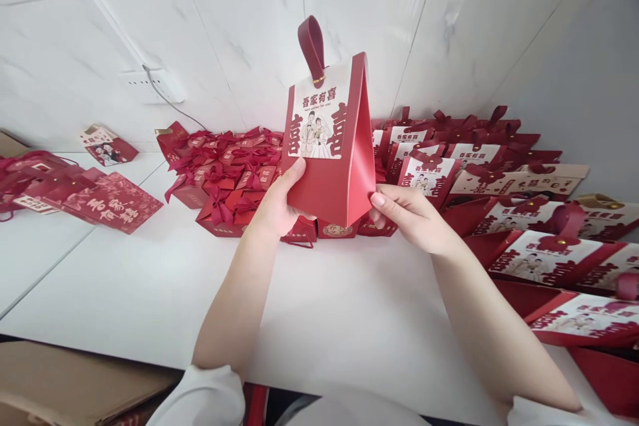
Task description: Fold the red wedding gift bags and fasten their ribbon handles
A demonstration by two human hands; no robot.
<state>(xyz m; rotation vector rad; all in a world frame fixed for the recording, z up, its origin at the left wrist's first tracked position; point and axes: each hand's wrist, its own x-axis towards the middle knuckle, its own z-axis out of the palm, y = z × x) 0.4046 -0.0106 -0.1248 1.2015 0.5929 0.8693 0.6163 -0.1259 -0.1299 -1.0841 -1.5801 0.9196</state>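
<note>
A red gift box [324, 180] with a white printed panel and a dark red loop handle [311, 50] is held up above the table, its side face turned partly toward me. My left hand [282, 203] grips its lower left, thumb on the front and fingers underneath. At the lower right edge, my right hand [407, 210] pinches the box between thumb and fingers. The box stands roughly upright and its folded top comes to a ridge. Its underside and back are hidden.
Small red boxes with ribbon bows [224, 163] crowd the table [324, 319] behind my hands. Rows of similar handled boxes [534, 259] fill the right side. Flat red bags [107, 203] lie at left. A cardboard box [74, 379] sits below the front edge; a tiled wall [239, 26] rises behind.
</note>
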